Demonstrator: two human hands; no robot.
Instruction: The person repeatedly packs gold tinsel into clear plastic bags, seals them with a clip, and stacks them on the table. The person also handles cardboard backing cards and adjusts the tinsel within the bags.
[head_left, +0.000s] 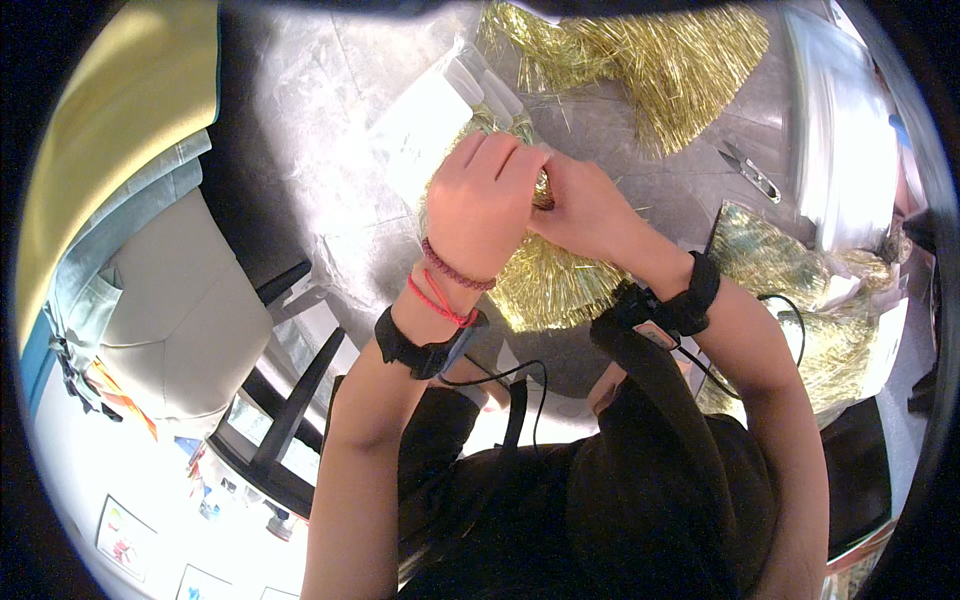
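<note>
A bundle of gold tinsel (555, 292) is held between my two hands, its strands fanning out below them towards my body. My left hand (480, 199) grips it with curled fingers, its back to the camera. Pressed close against the left fingers, my right hand (589, 202) pinches the gathered part, where a dark band or gap shows. The fingertips and exact grip are mostly hidden. Just beyond my left hand lies a clear plastic package (480, 79) with a white card (431, 112), partly covered by the hand and some tinsel.
Loose gold tinsel (675, 67) spreads over the grey tiled floor (600, 127) ahead. Thread snips (752, 172) lie to the right, beside stacked clear plastic bags (844, 135). Bagged tinsel (780, 262) sits nearer. Crumpled clear film (322, 157) and a pale upholstered seat (180, 307) are leftward.
</note>
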